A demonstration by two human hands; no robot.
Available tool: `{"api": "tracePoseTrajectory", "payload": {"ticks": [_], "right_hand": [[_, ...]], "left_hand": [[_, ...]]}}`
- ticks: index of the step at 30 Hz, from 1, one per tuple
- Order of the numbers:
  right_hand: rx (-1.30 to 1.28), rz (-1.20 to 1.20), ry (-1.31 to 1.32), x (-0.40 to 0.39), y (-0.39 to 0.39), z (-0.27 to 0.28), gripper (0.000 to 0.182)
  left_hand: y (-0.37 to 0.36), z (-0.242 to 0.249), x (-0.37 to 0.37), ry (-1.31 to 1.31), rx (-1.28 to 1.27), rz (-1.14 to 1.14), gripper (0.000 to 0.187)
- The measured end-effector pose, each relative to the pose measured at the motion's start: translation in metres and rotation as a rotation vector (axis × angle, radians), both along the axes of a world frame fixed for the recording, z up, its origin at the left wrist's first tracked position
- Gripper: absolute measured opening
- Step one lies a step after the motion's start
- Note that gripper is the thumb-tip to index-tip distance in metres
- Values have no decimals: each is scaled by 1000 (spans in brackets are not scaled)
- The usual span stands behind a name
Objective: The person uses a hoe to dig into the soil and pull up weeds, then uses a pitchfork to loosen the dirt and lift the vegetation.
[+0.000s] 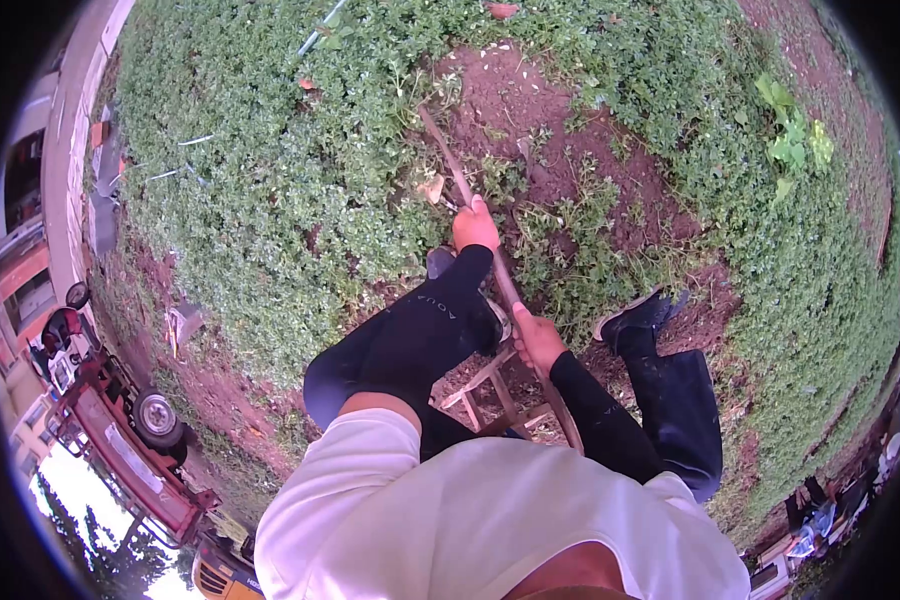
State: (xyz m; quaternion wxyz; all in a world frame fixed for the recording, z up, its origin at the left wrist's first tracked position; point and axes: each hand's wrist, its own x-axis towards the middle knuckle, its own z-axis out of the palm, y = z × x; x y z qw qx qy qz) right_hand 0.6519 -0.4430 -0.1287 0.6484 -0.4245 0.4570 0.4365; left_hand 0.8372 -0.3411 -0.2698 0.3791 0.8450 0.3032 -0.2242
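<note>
A long, slightly curved wooden pole slants across the middle of the view. My left hand is wrapped round it higher up, and my right hand grips it lower down, nearer my body. The far end reaches the edge of the low green plants beside bare reddish soil; I cannot make out a tool head there. Its near end passes below my right forearm to my shirt. A pale dry leaf lies just left of the pole.
Beneath me is a small wooden stool, partly hidden. My shoe rests on soil at the right. Pulled weeds lie on the bare patch. A red vehicle and buildings stand far left. A broad-leaved plant grows upper right.
</note>
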Motion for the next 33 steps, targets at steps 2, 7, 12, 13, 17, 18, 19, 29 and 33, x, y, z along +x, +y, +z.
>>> {"api": "tracePoseTrajectory", "payload": {"ticks": [2, 7, 12, 13, 17, 18, 19, 29, 33], "right_hand": [[-28, -87, -136, 35, 5, -8, 58], [16, -115, -190, 137, 32, -23, 56], [77, 8, -91, 77, 45, -29, 59], [71, 55, -85, 58, 37, -22, 59], [141, 85, 61, -22, 4, 4, 61], [135, 104, 73, -32, -12, 14, 62], [142, 122, 101, -31, -27, 31, 62], [-82, 200, 65, -68, -63, 99, 59], [-46, 110, -47, 2, -12, 68, 57]], "left_hand": [[-10, -10, 46, -148, -137, -46, 56], [17, -18, 157, -211, -10, -220, 63], [56, -33, 76, -171, 99, -62, 62], [47, -10, 51, -82, 129, -51, 61], [28, 16, -43, 84, 151, -13, 59], [19, 12, -58, 113, 96, 33, 58], [8, 20, -64, 146, 89, 45, 58], [-46, 33, -123, 155, -165, 162, 59], [3, 64, -17, -79, -412, 322, 55]]}}
